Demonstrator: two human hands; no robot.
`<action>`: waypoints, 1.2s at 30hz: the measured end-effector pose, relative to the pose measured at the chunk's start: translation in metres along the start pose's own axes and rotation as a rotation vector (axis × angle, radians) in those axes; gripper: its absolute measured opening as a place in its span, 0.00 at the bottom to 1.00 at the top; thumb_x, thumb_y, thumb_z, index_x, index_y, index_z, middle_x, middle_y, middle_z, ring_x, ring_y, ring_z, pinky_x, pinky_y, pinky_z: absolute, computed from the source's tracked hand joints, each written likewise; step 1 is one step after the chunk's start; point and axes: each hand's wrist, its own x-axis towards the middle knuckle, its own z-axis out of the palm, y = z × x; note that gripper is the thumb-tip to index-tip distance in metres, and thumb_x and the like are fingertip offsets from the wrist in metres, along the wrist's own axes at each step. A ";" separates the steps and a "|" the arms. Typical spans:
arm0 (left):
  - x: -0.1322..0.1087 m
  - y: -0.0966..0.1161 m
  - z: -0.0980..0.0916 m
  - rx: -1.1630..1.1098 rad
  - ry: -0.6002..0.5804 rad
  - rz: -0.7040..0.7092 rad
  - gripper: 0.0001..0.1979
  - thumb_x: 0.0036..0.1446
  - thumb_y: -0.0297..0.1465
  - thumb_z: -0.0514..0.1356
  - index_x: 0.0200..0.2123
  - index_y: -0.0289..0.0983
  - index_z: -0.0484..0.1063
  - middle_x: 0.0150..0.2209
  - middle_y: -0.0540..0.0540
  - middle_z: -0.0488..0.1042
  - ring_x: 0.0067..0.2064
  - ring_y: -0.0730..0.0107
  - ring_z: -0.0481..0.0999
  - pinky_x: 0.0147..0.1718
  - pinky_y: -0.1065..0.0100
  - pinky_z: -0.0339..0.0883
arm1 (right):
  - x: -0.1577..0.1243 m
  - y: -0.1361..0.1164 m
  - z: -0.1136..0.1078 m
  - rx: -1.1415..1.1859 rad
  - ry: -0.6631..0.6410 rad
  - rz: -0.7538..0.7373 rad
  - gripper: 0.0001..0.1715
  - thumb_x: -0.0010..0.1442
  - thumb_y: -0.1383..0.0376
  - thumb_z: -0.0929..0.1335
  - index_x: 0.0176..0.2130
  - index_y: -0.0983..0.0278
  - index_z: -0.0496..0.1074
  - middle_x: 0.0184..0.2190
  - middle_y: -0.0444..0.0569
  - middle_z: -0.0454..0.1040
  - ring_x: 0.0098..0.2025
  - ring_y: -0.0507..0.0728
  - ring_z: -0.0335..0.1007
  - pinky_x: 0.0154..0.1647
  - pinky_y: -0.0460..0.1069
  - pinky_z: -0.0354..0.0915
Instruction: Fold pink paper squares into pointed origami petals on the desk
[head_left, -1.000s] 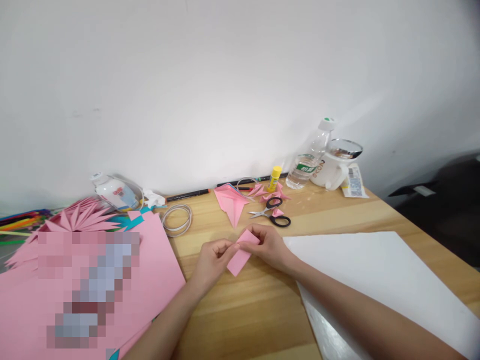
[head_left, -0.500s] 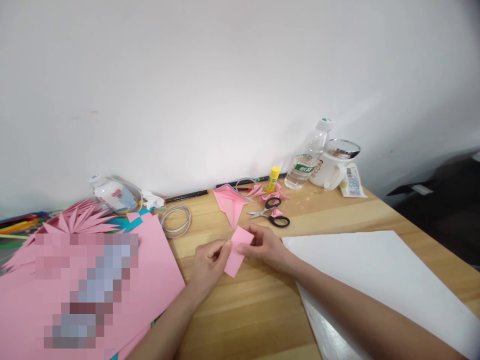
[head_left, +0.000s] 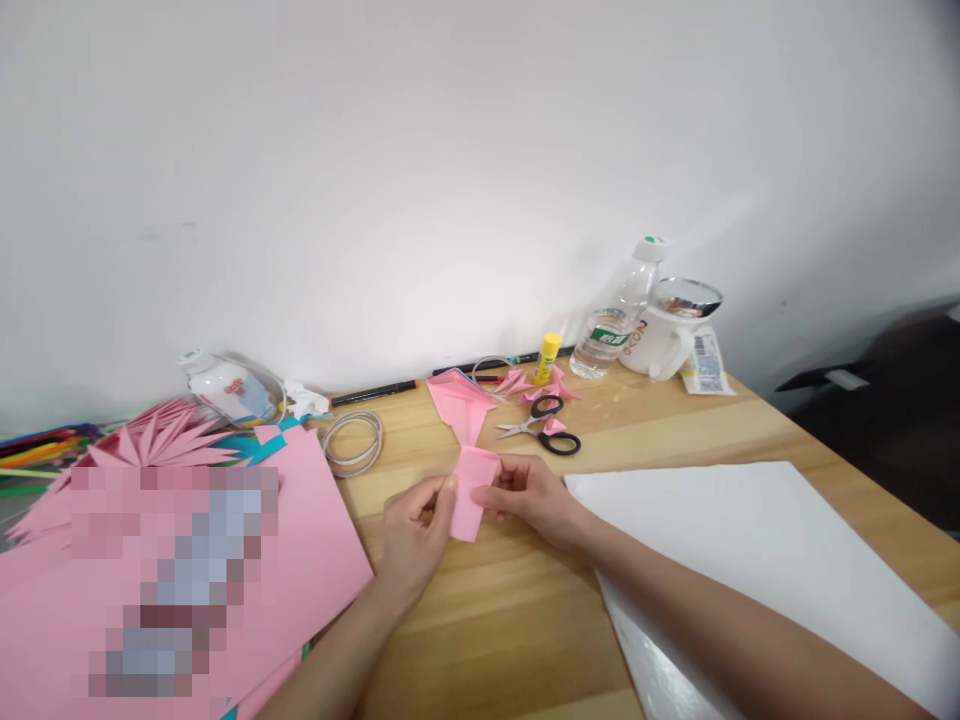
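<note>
A small folded piece of pink paper is held up above the wooden table between my two hands. My left hand pinches its left edge between thumb and fingers. On the opposite edge, my right hand has its thumb on the front, and its other fingers are partly hidden behind the paper. Just beyond it lies a folded pink paper shape with a narrow point toward me. Black-handled scissors rest open to the right of that, near several small pink folded pieces.
A yellow glue stick, water bottle and white mug stand along the wall. To the left are a cable coil, pink sheets and a pink paper fan. A white board covers the right side.
The pink paper has turned in my hands from slanted to nearly upright, and its upper edge now shows a small fold. Both hands keep hold of it, almost in place.
</note>
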 end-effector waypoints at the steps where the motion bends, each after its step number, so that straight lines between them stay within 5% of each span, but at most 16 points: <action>1: -0.001 0.000 0.001 0.007 0.008 0.003 0.15 0.53 0.34 0.53 0.22 0.34 0.74 0.19 0.50 0.70 0.21 0.74 0.65 0.19 0.76 0.57 | 0.000 0.000 0.000 -0.002 0.011 0.003 0.18 0.41 0.57 0.73 0.21 0.67 0.66 0.17 0.40 0.67 0.19 0.46 0.58 0.21 0.42 0.53; 16: 0.004 -0.001 0.000 -0.141 -0.024 -0.173 0.14 0.50 0.36 0.56 0.20 0.34 0.72 0.17 0.52 0.66 0.19 0.77 0.62 0.16 0.76 0.54 | 0.002 -0.003 -0.002 0.013 0.000 0.040 0.19 0.40 0.56 0.73 0.23 0.67 0.67 0.18 0.41 0.67 0.20 0.47 0.61 0.23 0.43 0.58; 23: 0.010 -0.003 -0.001 -0.438 -0.297 -0.412 0.15 0.44 0.42 0.60 0.20 0.34 0.70 0.14 0.52 0.68 0.15 0.73 0.67 0.13 0.73 0.61 | 0.003 0.000 -0.004 -0.005 0.001 0.049 0.18 0.40 0.56 0.73 0.24 0.67 0.67 0.17 0.40 0.67 0.18 0.46 0.59 0.20 0.42 0.55; 27: 0.010 -0.004 -0.002 -0.456 -0.392 -0.394 0.18 0.45 0.44 0.59 0.18 0.34 0.68 0.15 0.49 0.70 0.18 0.69 0.70 0.17 0.72 0.62 | 0.002 0.000 -0.004 -0.050 -0.019 0.037 0.18 0.41 0.56 0.73 0.24 0.66 0.67 0.17 0.41 0.67 0.18 0.47 0.60 0.20 0.43 0.56; 36: 0.011 -0.009 -0.002 -0.316 -0.444 -0.312 0.22 0.44 0.47 0.59 0.14 0.33 0.67 0.13 0.52 0.62 0.17 0.77 0.60 0.14 0.75 0.47 | 0.003 -0.001 -0.004 -0.054 0.001 0.031 0.21 0.40 0.53 0.73 0.26 0.66 0.68 0.21 0.42 0.67 0.23 0.49 0.61 0.25 0.44 0.58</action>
